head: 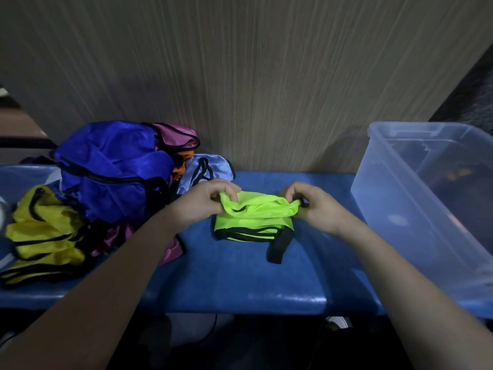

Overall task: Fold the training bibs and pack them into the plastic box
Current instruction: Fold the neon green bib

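Neon-green training bib (256,217), black-trimmed, lay folded small at frame centre on the blue worktop (240,279). Upper fold lifted slightly; black strap end trailed from its lower right corner toward the bottom of the frame.

Left hand (208,198), just left of centre: grip pinched on the bib's upper left corner, thumb and fingers curled round the fabric. Right hand (312,201), just right of centre: grip pinched on the upper right corner, at the black trim. Both forearms reached in bare from the bottom edge.

Clear plastic box (416,198) stood on the worktop at right of frame, lidless, near the bib but apart from it. Seen only dimly through its walls; contents not to be told.

Heaped at left of frame, unfolded bibs: royal-blue bibs (112,169) on top, purple bib (178,136) behind at the heap's upper right, pale-blue bib (205,166) just above the left hand, a scrap of orange fabric (180,166) between. Yellow bibs (45,233) at lower left, touching the blue ones.

Grey-brown streaked wall (253,76) filled the upper frame behind the worktop. Looked for brands, labels, writing: none legible on bibs or box.
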